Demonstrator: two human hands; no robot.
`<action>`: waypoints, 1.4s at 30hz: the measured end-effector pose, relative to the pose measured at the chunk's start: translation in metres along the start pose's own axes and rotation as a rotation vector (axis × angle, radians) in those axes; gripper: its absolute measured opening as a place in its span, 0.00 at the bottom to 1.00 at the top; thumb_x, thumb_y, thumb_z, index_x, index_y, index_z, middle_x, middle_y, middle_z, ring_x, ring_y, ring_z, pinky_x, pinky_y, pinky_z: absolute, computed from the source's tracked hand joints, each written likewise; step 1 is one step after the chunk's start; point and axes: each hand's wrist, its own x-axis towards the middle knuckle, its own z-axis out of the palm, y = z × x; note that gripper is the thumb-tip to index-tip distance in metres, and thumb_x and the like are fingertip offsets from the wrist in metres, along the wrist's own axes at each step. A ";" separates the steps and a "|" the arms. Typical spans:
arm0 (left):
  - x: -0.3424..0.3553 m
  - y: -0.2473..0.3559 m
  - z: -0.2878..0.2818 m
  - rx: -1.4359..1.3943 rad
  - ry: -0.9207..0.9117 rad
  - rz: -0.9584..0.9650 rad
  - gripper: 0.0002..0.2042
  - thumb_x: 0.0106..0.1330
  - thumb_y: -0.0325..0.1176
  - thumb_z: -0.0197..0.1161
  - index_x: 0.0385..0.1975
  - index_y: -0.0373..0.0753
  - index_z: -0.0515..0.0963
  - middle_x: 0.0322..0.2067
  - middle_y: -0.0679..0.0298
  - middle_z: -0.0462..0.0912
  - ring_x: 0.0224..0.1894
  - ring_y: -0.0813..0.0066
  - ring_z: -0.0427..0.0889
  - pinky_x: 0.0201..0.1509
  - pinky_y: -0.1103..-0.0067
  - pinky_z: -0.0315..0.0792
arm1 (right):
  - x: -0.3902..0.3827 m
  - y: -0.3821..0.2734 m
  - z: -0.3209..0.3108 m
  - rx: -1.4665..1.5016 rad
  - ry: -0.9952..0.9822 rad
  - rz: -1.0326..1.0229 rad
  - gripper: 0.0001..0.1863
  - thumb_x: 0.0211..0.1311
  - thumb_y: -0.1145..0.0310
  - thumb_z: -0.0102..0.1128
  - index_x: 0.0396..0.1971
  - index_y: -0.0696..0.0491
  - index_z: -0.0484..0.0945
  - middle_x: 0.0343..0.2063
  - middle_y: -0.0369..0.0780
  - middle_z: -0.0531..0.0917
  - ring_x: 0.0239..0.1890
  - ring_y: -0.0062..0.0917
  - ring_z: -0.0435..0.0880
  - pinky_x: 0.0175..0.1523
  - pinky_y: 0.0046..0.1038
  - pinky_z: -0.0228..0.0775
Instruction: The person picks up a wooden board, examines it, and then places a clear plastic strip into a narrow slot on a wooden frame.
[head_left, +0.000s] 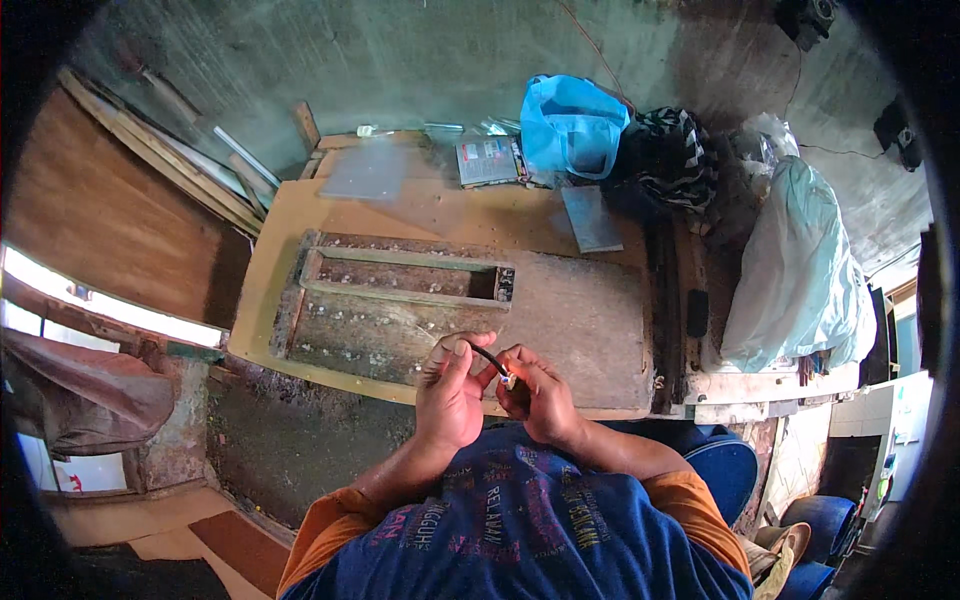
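Note:
My left hand [450,395] grips a black cord-like piece [485,356] between thumb and fingers, and it curves down toward my right hand [540,400]. That hand's fingers are closed around the lower end, where a small shiny metal piece [509,382] shows; the rest of what they hold is hidden. Both hands are held close together at the front edge of the worktable, above a weathered wooden board [580,320]. A narrow wooden frame [400,294] lies on the board, beyond my hands.
A tan sheet [260,320] lies under the board. Behind are a blue bag [570,110], books [485,160], flat panels [592,218] and a dark striped bundle [670,160]. A plastic-covered bundle [790,270] stands right, blue drums [720,470] below it, planks [170,160] lean left.

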 end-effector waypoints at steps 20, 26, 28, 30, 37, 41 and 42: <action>0.002 0.002 0.000 -0.088 0.001 0.000 0.08 0.72 0.34 0.53 0.43 0.39 0.75 0.45 0.62 0.78 0.53 0.71 0.75 0.55 0.65 0.72 | 0.001 0.000 0.002 0.041 -0.017 -0.023 0.09 0.68 0.63 0.44 0.34 0.50 0.72 0.19 0.32 0.72 0.15 0.16 0.67 0.18 0.18 0.53; 0.001 0.002 -0.002 -0.080 0.015 -0.026 0.08 0.72 0.35 0.53 0.43 0.39 0.75 0.45 0.63 0.78 0.53 0.71 0.74 0.56 0.64 0.72 | 0.001 -0.001 0.005 -0.018 0.009 0.001 0.09 0.68 0.64 0.44 0.34 0.50 0.72 0.17 0.31 0.71 0.14 0.15 0.66 0.17 0.18 0.51; 0.000 0.002 -0.002 -0.054 0.008 -0.028 0.08 0.72 0.37 0.52 0.42 0.40 0.74 0.45 0.64 0.78 0.55 0.71 0.74 0.55 0.66 0.72 | 0.002 0.003 0.007 0.040 0.075 0.010 0.09 0.69 0.63 0.43 0.34 0.50 0.73 0.16 0.32 0.71 0.13 0.15 0.65 0.16 0.19 0.50; 0.000 0.002 -0.001 -0.031 -0.001 -0.027 0.09 0.73 0.38 0.51 0.42 0.42 0.74 0.46 0.65 0.78 0.57 0.70 0.73 0.54 0.68 0.72 | 0.000 0.000 0.004 0.004 0.032 0.002 0.10 0.69 0.63 0.43 0.34 0.50 0.73 0.16 0.32 0.71 0.13 0.15 0.64 0.16 0.19 0.50; 0.000 0.001 -0.002 -0.025 -0.005 -0.017 0.09 0.73 0.38 0.51 0.42 0.42 0.74 0.46 0.66 0.78 0.56 0.71 0.73 0.53 0.69 0.72 | -0.004 -0.005 0.008 -0.031 0.028 0.014 0.10 0.70 0.62 0.43 0.35 0.49 0.73 0.17 0.32 0.72 0.13 0.15 0.64 0.16 0.19 0.50; -0.001 0.002 0.000 -0.068 0.014 -0.025 0.08 0.72 0.35 0.54 0.42 0.40 0.75 0.44 0.65 0.78 0.53 0.71 0.74 0.54 0.66 0.71 | -0.003 -0.002 0.005 -0.013 0.025 0.018 0.10 0.70 0.62 0.43 0.35 0.49 0.73 0.18 0.32 0.72 0.13 0.14 0.64 0.17 0.19 0.50; -0.001 0.002 0.000 -0.068 0.013 -0.024 0.08 0.72 0.35 0.54 0.42 0.40 0.75 0.44 0.65 0.78 0.53 0.71 0.74 0.54 0.66 0.71 | -0.003 -0.002 0.005 -0.012 0.013 0.013 0.10 0.70 0.61 0.43 0.35 0.49 0.73 0.18 0.32 0.72 0.13 0.14 0.64 0.17 0.18 0.50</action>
